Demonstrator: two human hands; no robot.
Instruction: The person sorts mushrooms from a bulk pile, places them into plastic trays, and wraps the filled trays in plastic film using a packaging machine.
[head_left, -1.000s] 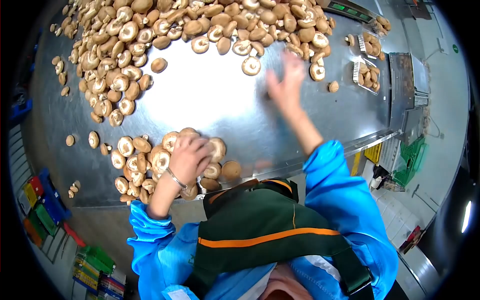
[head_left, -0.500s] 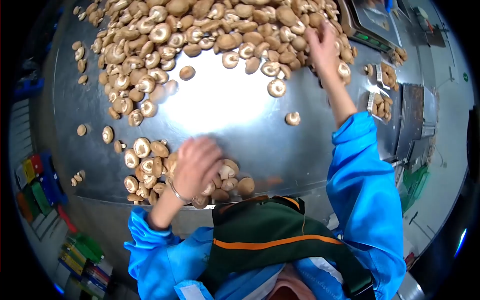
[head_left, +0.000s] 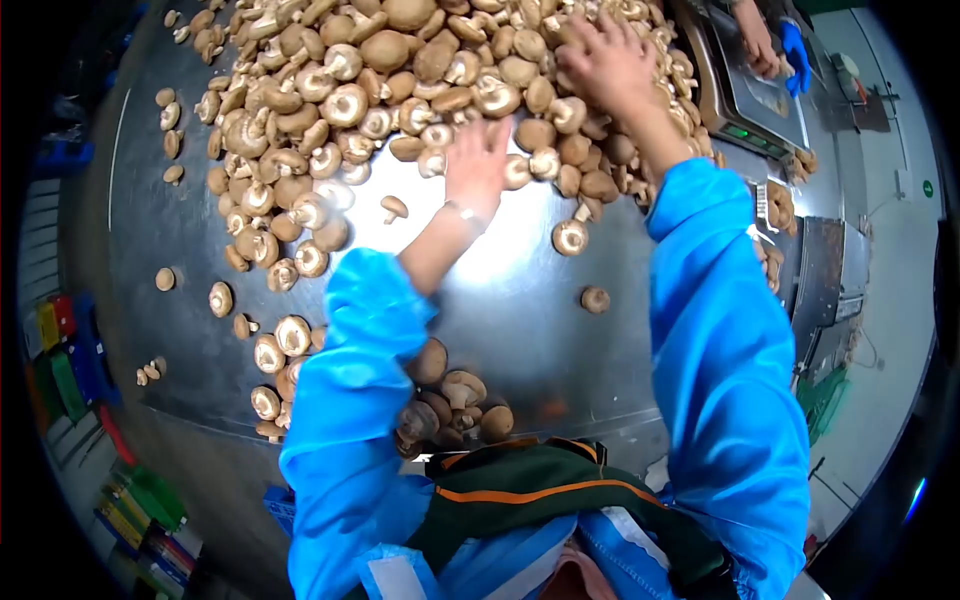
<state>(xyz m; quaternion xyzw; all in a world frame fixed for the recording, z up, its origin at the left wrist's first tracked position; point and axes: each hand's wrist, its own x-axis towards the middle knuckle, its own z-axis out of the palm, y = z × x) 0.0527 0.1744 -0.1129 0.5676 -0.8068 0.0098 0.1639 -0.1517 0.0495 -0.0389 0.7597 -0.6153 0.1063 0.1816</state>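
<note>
A large heap of brown-capped shiitake mushrooms [head_left: 385, 52] covers the far part of the metal table [head_left: 530, 350]. At the heap's near edge lies my left hand [head_left: 476, 172], fingers stretched out among the mushrooms and holding none. Farther right, my right hand [head_left: 612, 68] reaches over the heap with its fingers spread on the caps. A single mushroom [head_left: 394, 208] lies left of my left wrist. Two more, one stem-up [head_left: 570, 238] and one farther down [head_left: 595, 299], lie below my right hand. A smaller group of mushrooms [head_left: 465, 392] sits near the front edge, partly hidden by my left sleeve.
At the back right stands a scale [head_left: 755, 95] with a green display. Beyond it are another person's bare hand [head_left: 755, 38] and a blue-gloved hand [head_left: 795, 55]. A small tray of mushrooms [head_left: 778, 206] is at the right. Coloured bins [head_left: 85, 355] stand off the table's left side.
My left hand has moved from the near group up to the heap's edge. My right hand has shifted left and farther over the heap. Another person's hands now show by the scale.
</note>
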